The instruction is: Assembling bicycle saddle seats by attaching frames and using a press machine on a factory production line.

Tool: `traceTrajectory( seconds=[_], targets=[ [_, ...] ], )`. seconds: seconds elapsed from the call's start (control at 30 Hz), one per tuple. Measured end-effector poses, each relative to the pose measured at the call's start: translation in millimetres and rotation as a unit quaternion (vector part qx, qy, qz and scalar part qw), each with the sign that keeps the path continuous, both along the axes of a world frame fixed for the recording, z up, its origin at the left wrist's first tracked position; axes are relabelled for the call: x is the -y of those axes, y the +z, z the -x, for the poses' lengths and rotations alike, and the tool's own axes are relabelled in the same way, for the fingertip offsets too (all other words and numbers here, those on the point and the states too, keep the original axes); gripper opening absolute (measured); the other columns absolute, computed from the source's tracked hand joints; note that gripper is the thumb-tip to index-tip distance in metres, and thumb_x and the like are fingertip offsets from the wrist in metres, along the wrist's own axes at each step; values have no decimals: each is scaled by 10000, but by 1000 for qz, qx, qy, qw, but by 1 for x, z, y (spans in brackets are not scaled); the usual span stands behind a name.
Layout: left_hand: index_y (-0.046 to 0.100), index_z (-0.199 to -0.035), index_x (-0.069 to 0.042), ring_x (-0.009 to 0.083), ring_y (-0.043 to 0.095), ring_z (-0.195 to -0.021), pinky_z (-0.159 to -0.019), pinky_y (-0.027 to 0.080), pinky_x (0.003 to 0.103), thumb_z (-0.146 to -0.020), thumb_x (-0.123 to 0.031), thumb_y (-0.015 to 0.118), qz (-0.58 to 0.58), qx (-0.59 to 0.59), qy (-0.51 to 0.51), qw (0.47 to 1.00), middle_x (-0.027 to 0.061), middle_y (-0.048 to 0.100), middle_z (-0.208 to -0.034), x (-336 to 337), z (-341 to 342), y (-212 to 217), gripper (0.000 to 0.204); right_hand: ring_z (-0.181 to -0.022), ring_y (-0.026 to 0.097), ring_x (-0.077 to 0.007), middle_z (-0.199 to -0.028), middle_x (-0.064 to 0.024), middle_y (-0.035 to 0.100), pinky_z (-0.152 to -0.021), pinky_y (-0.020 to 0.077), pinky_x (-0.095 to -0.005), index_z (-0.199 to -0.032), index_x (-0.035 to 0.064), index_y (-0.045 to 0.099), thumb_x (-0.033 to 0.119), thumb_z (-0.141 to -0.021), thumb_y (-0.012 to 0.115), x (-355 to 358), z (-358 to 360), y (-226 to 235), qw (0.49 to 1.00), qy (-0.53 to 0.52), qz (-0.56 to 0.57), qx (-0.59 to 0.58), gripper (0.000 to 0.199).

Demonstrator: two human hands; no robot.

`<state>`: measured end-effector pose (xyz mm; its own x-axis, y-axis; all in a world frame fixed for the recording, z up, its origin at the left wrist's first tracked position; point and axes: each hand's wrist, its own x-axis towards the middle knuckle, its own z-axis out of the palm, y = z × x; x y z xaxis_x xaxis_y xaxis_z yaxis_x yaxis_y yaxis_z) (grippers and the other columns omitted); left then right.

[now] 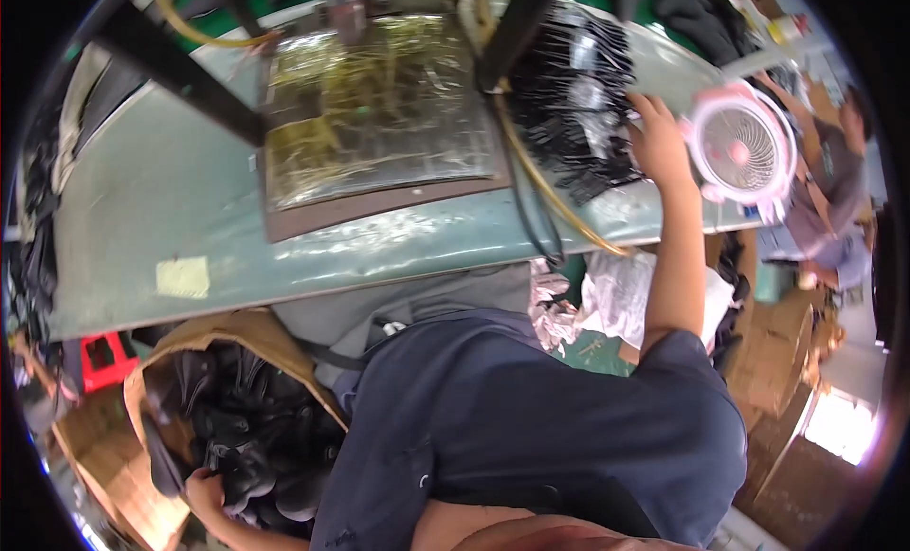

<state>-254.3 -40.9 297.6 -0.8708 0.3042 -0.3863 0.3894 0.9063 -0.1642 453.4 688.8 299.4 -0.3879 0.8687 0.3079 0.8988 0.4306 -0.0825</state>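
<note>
My left hand [205, 491] is low on the left, at the rim of a cardboard box [246, 324]. Its fingers are curled against the lower end of a long, rounded flat black piece [161, 456] and seem to grip it. Many soft black moulded pieces [237, 437] fill the box. Stretched out over the table, my right hand [661, 142] reaches the right edge of a pile of thin black strips [578, 96]. Its fingers are bent and apart, with nothing visible in them. Some shiny clear material lies among the strips.
A dark flat press plate [379, 115] covered in yellowed film sits on the green table [190, 210], between dark metal posts. A yellow hose [540, 177] crosses the table edge. Right of my hand stands a pink fan [741, 151]. Another person [825, 172] is at far right.
</note>
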Motion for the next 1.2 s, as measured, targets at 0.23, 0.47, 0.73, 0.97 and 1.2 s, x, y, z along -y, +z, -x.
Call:
traceTrajectory(
  seconds=[0.23, 0.47, 0.73, 0.97, 1.2],
  targets=[
    [651, -1394, 71, 256, 643, -1278, -1159, 452, 375, -925, 103, 653, -408, 289, -96, 860, 156, 698, -1358, -219, -42, 125, 470, -1164, 653, -399, -1158, -160, 677, -992, 550, -499, -1101, 54, 678, 0, -799, 678, -24, -8, 25, 995, 26, -14, 91, 307],
    [735, -1180, 54, 349, 690, -1216, -1098, 500, 420, -819, 72, 699, -444, 344, -466, 683, 237, 741, -1249, -429, -143, 75, 363, -1022, 714, -426, -1074, -170, 713, -867, 594, -524, -1110, 51, 679, 91, -680, 762, 7, 51, 58, 988, 117, 27, 95, 440],
    [731, -1213, 19, 367, 691, -1209, -1081, 512, 414, -885, 38, 737, -436, 284, -573, 633, 191, 748, -1252, -535, -212, 18, 329, -966, 726, -401, -1128, -171, 671, -810, 605, -499, -1198, 16, 660, 218, -732, 820, 55, 72, 64, 990, 109, 88, -10, 532],
    [630, -1402, 17, 437, 623, -1307, -1148, 456, 517, -959, -41, 745, -561, 66, -569, 598, 223, 672, -1413, -509, -250, 23, 461, -936, 728, -286, -993, -137, 726, -824, 584, -393, -1212, 17, 754, 223, -995, 790, 112, 96, 62, 904, 192, 110, -365, 302],
    [595, -1413, -8, 414, 646, -1222, -1087, 494, 572, -764, -110, 821, -471, 25, -753, 459, 201, 688, -1222, -532, -333, 46, 694, -893, 691, -391, -931, -192, 683, -818, 567, -489, -1056, 0, 730, 165, -1046, 674, 165, 150, 46, 791, 337, 259, -441, 174]
  ],
)
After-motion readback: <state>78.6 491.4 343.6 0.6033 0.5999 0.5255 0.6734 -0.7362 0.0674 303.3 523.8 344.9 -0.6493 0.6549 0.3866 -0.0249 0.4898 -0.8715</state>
